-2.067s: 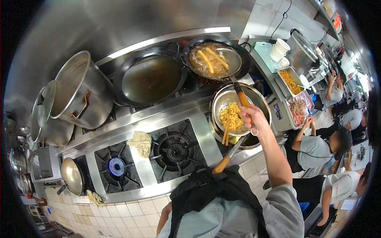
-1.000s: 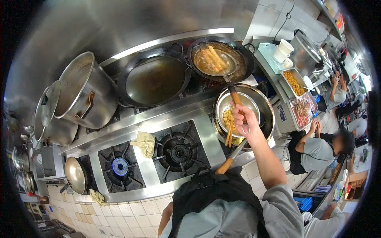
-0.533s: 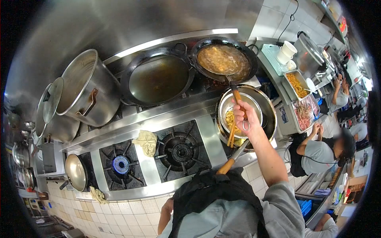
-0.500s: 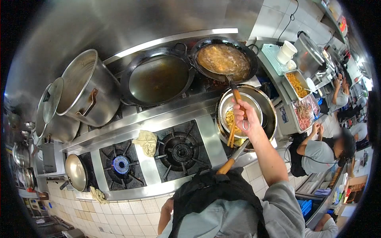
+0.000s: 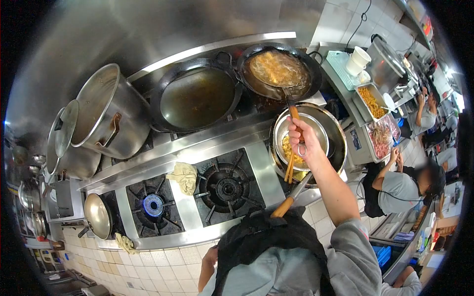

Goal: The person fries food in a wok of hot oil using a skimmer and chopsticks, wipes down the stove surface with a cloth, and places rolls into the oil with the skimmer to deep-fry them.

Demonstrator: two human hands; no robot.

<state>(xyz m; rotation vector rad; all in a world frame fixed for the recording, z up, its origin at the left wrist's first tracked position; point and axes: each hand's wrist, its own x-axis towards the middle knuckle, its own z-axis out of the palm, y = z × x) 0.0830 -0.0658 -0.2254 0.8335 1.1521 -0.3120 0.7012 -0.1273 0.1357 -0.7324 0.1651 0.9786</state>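
Note:
My right hand (image 5: 303, 138) is closed around the wooden handle of a skimmer (image 5: 292, 109). The skimmer's head lies in the far right wok (image 5: 316, 81), under golden food (image 5: 269, 68) in bubbling oil. Below that hand, a metal bowl (image 5: 321, 129) holds yellow pieces and sits inside a wider pot (image 5: 340, 143). Chopsticks (image 5: 290, 170) lean in the bowl, and a second wooden-handled tool (image 5: 282, 207) rests across the pot's near rim. My left hand (image 5: 211, 254) hangs at my side by the apron, its fingers mostly hidden.
Left of the frying wok is another wok (image 5: 197, 101) of dark oil, then a tall stockpot (image 5: 106, 111). A blue flame (image 5: 153, 204) burns on the front left burner, near a cloth (image 5: 183, 177) and a pan (image 5: 98, 215). A co-worker (image 5: 400, 190) stands at right by food trays (image 5: 379, 140).
The golden food in the frying wok has shifted and bunched slightly toward the back, with more bubbling oil showing around it. My right hand keeps its hold on the skimmer handle.

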